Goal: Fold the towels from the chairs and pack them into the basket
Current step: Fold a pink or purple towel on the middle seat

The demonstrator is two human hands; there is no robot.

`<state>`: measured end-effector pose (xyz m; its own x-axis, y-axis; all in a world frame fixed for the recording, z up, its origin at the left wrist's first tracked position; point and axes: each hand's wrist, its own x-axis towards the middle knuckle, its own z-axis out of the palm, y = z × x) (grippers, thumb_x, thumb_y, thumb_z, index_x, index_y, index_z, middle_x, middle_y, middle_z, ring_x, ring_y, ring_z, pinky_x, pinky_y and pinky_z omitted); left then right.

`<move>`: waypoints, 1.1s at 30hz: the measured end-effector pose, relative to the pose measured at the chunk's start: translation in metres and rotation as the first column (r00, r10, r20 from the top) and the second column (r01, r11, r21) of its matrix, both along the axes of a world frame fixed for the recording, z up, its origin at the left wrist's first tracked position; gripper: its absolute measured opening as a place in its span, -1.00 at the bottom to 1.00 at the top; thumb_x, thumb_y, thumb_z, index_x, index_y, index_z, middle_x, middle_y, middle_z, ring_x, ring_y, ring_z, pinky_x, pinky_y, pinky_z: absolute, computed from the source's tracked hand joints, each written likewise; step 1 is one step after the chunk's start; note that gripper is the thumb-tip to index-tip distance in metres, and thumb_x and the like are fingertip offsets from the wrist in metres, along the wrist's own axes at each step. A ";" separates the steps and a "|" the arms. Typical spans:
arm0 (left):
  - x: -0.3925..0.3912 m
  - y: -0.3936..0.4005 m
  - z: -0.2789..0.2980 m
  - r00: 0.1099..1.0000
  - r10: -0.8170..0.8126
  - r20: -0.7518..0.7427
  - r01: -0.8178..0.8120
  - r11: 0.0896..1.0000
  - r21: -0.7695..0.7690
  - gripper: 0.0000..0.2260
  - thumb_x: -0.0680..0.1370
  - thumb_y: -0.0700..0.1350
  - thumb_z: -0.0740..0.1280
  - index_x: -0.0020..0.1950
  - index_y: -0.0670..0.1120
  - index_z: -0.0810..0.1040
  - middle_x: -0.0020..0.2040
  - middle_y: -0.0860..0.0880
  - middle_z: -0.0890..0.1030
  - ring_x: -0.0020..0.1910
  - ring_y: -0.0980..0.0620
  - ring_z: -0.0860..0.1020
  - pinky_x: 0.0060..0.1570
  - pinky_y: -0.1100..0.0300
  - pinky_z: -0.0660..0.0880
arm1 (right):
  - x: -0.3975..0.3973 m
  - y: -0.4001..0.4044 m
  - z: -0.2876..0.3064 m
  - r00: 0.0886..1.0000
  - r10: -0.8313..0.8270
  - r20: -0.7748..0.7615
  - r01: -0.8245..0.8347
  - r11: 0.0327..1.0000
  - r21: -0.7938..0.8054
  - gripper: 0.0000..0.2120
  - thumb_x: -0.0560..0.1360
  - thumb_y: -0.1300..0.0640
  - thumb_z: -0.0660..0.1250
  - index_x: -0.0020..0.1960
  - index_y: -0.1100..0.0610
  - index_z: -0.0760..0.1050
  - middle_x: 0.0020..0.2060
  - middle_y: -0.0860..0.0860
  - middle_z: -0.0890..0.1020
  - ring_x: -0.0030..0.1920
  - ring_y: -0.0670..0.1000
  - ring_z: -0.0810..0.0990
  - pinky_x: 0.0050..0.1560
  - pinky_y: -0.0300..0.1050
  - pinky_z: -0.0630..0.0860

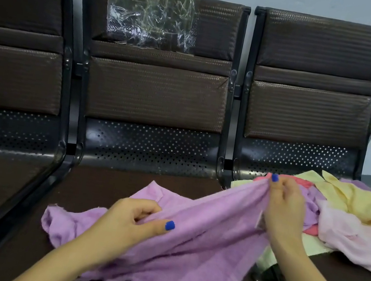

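Head view: I note the purple towel [189, 237] spread across the middle chair [155, 95] seat. My left hand [130, 220] pinches its near fold; my right hand [284, 207] grips its raised edge, beside the towel pile [354, 214] right of that chair.

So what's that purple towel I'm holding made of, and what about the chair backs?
The purple towel looks like soft terry or microfibre cloth: matte, fuzzy nap, limp folds. The chair backs seem padded faux leather with an embossed woven pattern and slight sheen; the strip below looks like perforated, glossy dark metal.
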<state>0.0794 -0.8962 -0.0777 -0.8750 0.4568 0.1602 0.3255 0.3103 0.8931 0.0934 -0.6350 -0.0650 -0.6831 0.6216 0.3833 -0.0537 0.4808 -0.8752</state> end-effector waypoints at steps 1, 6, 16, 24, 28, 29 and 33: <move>-0.001 -0.004 0.002 1.000 0.027 -0.009 -0.027 0.999 0.027 -0.35 0.14 0.47 0.39 -0.32 -0.15 0.51 -0.44 0.04 0.35 -0.39 0.12 0.25 -0.38 0.21 0.18 | -0.001 0.010 -0.003 0.998 -0.063 0.020 0.064 0.996 -0.065 -0.68 0.65 0.11 0.10 -0.28 0.09 0.28 -0.38 0.02 0.39 -0.37 -0.02 0.33 -0.31 -0.26 0.32; -0.005 -0.027 0.014 0.997 0.072 0.012 -0.072 0.997 0.026 -0.60 0.14 0.29 0.43 -0.40 -0.05 0.57 -0.50 0.01 0.39 -0.47 0.15 0.25 -0.48 0.33 0.16 | 0.004 0.044 -0.026 0.966 -0.228 0.121 0.255 0.920 -0.299 -0.70 0.66 0.08 0.08 -0.21 0.18 0.32 -0.36 0.13 0.39 -0.30 0.09 0.38 -0.33 -0.11 0.36; 0.002 -0.018 0.011 0.992 0.103 -0.076 -0.102 0.995 0.011 -0.64 0.21 0.30 0.36 -0.32 0.01 0.59 -0.49 0.02 0.41 -0.47 0.19 0.27 -0.44 0.34 0.21 | 0.009 -0.014 0.002 0.958 0.286 0.011 -0.276 0.933 -0.233 -0.83 0.55 0.15 0.24 -0.21 0.08 0.46 -0.34 -0.04 0.45 -0.23 -0.05 0.39 -0.21 -0.12 0.35; 0.011 0.016 0.006 0.999 -0.003 0.036 -0.001 0.992 0.124 -0.70 0.27 0.27 0.35 -0.29 0.06 0.61 -0.33 -0.20 0.57 -0.36 0.10 0.39 -0.30 0.20 0.34 | 0.026 -0.082 0.002 0.518 0.794 0.319 -0.832 0.554 -0.030 -0.86 0.39 -0.06 0.49 -0.10 -0.18 0.56 -0.15 -0.13 0.66 -0.18 -0.17 0.56 -0.09 -0.25 0.47; 0.008 0.013 0.006 1.000 -0.003 0.012 0.001 0.990 0.142 -0.72 0.27 0.27 0.37 -0.30 0.08 0.61 -0.43 -0.03 0.50 -0.42 0.14 0.32 -0.39 0.29 0.25 | 0.023 -0.073 -0.003 0.569 0.740 0.360 -0.797 0.604 0.018 -0.77 0.39 -0.14 0.44 -0.36 -0.14 0.48 -0.47 -0.15 0.44 -0.38 -0.21 0.35 -0.34 -0.26 0.25; 0.008 0.011 0.007 1.000 0.000 0.003 -0.001 0.990 0.141 -0.74 0.27 0.27 0.37 -0.31 0.09 0.61 -0.44 0.01 0.47 -0.43 0.15 0.29 -0.40 0.31 0.23 | 0.023 -0.070 -0.001 0.573 0.735 0.362 -0.794 0.607 0.024 -0.72 0.37 -0.25 0.40 -0.35 -0.10 0.48 -0.47 -0.15 0.44 -0.38 -0.21 0.35 -0.34 -0.27 0.26; 0.004 0.001 0.011 0.997 0.058 -0.050 -0.051 0.991 0.124 -0.74 0.26 0.25 0.37 -0.34 0.08 0.60 -0.49 0.08 0.43 -0.45 0.18 0.28 -0.41 0.36 0.23 | 0.019 -0.055 0.005 0.741 0.612 0.277 -0.657 0.746 0.110 -0.63 0.39 -0.24 0.39 -0.35 0.03 0.48 -0.44 -0.16 0.52 -0.34 -0.22 0.45 -0.29 -0.28 0.37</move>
<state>0.0836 -0.8954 -0.0670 -0.8867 0.3829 0.2593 0.3596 0.2183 0.9072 0.1122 -0.6900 -0.0597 -0.9679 -0.0557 0.2451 -0.2339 0.5560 -0.7976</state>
